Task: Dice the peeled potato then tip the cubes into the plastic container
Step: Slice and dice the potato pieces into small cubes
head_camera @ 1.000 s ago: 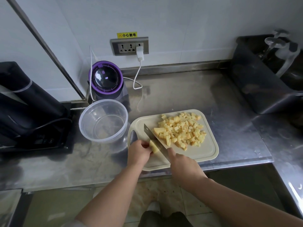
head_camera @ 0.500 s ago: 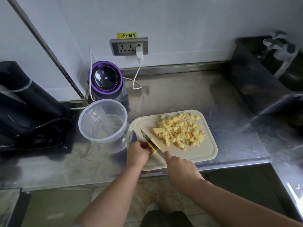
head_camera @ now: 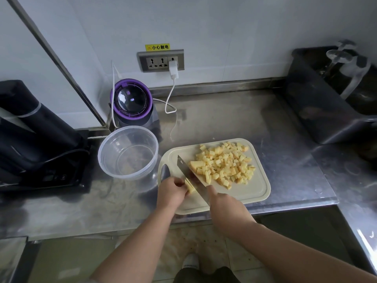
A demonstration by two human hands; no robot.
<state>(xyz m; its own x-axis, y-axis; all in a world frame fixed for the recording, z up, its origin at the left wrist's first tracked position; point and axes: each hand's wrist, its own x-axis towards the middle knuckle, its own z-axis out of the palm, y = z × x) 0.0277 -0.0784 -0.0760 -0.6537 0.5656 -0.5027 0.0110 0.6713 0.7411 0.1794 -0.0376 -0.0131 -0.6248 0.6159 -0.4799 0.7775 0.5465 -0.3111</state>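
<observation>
A pale cutting board (head_camera: 253,190) lies on the steel counter with a heap of several yellow potato cubes (head_camera: 224,162) on its far half. My left hand (head_camera: 171,190) pinches a small remaining potato piece (head_camera: 189,185) at the board's near left. My right hand (head_camera: 226,209) grips the handle of a knife (head_camera: 189,172), whose blade stands against that piece, tip pointing away to the left. A clear round plastic container (head_camera: 128,153) stands just left of the board with nothing visible in it.
A purple-rimmed appliance (head_camera: 132,103) stands behind the container, its white cable running to a wall socket (head_camera: 162,61). A black machine (head_camera: 38,135) fills the left of the counter. A dark bin (head_camera: 326,94) sits at the right. The counter's front edge runs under my wrists.
The knife blade has lifted and come down again on the potato piece, shifting slightly. My left hand stays in place pinching the piece. The cube heap and container have not moved.
</observation>
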